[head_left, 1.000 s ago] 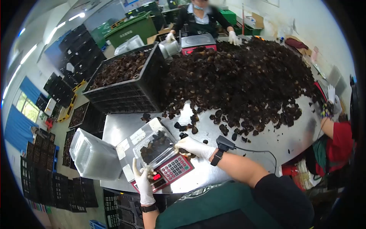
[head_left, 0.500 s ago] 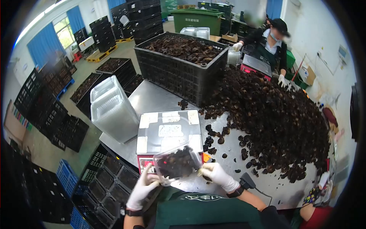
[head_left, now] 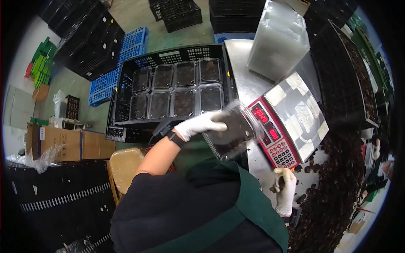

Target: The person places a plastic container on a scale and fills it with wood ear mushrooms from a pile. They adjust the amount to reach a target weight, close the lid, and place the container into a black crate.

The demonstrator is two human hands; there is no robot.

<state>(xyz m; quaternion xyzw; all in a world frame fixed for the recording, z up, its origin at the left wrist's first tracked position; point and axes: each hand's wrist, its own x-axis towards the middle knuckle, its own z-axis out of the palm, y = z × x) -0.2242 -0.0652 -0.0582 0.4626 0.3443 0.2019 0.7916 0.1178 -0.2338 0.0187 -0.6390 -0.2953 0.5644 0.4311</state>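
Observation:
My left hand (head_left: 202,125), in a white glove, grips a clear plastic clamshell box (head_left: 231,134) filled with dark brown dried pieces; the box is tilted and blurred by motion. It hangs at the table's edge beside the scale (head_left: 291,120), which has a red keypad and lit digits. My gloved right hand (head_left: 286,189) is near the scale's lower corner, fingers curled around what looks like a dark brown piece (head_left: 279,184). Left of the table, a black crate (head_left: 171,54) holds several similar filled boxes (head_left: 183,101) in two rows.
A tall stack of clear plastic boxes (head_left: 278,42) stands on the metal table (head_left: 238,52) behind the scale. Loose dark pieces (head_left: 333,198) are heaped at right, beside a large black crate (head_left: 344,80). A stool (head_left: 128,166) and cardboard box (head_left: 80,143) stand at left.
My view has turned left toward the crate of filled boxes. My left hand has carried the box away from the scale's front, and my right hand has let go of it.

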